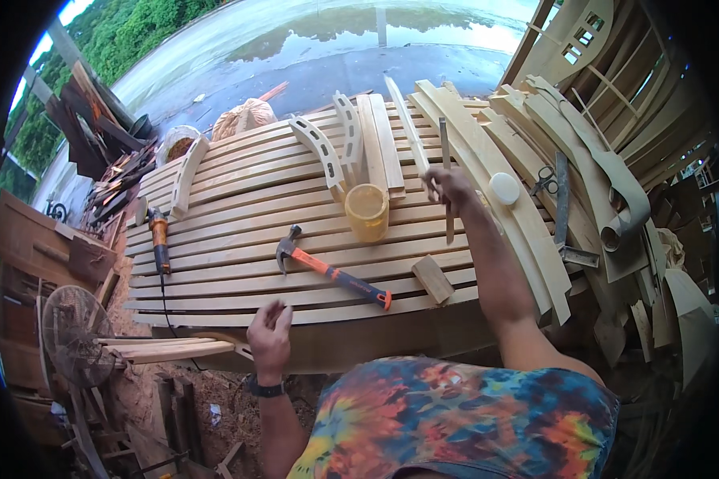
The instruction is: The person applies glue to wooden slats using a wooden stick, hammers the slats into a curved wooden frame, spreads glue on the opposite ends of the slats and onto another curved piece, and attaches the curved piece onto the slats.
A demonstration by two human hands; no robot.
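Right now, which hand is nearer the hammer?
Left. The left hand sits just below the hammer at the near edge; the right hand is farther up and right, holding a metal rod.
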